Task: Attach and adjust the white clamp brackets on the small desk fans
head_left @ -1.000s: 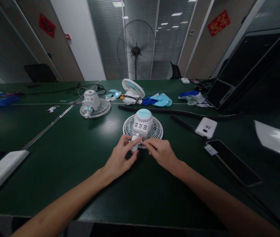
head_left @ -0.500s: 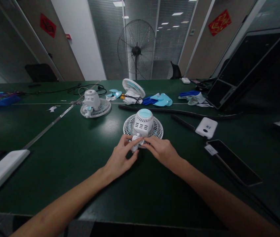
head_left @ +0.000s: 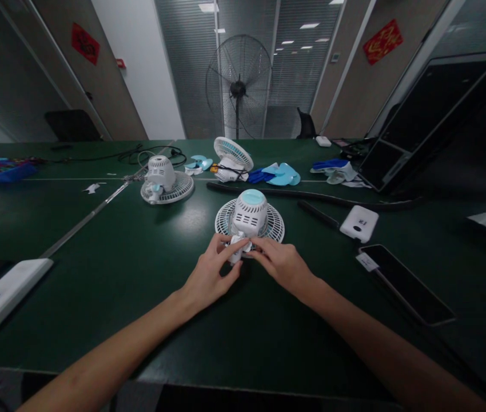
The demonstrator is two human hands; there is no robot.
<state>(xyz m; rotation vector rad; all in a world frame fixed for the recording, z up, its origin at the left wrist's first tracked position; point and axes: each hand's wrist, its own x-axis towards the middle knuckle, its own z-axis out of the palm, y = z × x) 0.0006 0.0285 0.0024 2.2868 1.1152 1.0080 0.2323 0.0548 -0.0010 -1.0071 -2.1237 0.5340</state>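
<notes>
A small white fan (head_left: 249, 213) rests grille-down on the green table, its motor housing with a pale blue cap pointing up. At its near side sticks out a white neck piece (head_left: 236, 256). My left hand (head_left: 212, 272) is closed round this piece, thumb below and fingers on top. My right hand (head_left: 283, 263) is closed too, its fingertips pressed at the piece's right side by the grille's near rim. What those right fingertips pinch, if anything, is too small to make out.
Another fan (head_left: 163, 180) lies grille-down at left, with a third fan (head_left: 231, 160) behind. Blue fan blades (head_left: 283, 173), gloves (head_left: 337, 170) and a black tube (head_left: 311, 195) lie beyond. A white power bank (head_left: 358, 223) and phone (head_left: 408, 284) lie right, a white device (head_left: 7, 294) left.
Both hands keep the same hold on the fan's neck piece. The view has shifted very slightly; nothing else visibly moves on the table.
</notes>
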